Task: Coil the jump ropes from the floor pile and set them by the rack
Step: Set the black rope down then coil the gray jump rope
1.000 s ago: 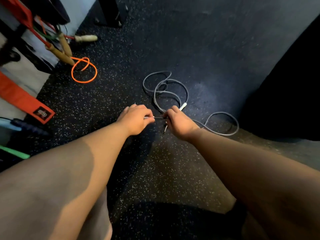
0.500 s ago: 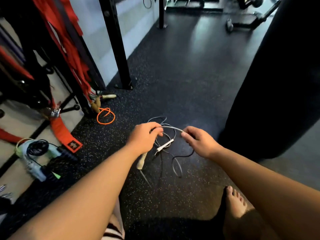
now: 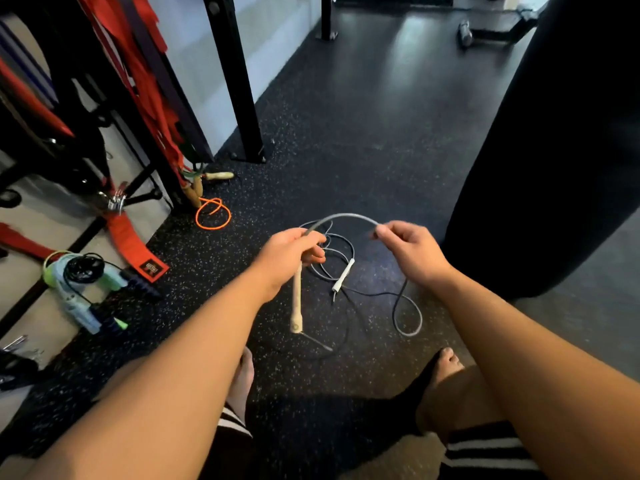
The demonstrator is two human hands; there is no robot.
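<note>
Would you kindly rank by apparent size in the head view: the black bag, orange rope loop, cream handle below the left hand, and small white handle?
1. black bag: largest by far.
2-3. orange rope loop and cream handle: unranked, since the handle is longer but thin and nearer the camera.
4. small white handle: smallest.

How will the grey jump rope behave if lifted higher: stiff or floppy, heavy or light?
Probably floppy yet springy: the grey jump rope arches between the left hand and right hand. Likely light: a fingertip pinch holds it. Its slack loops may snag.
</note>
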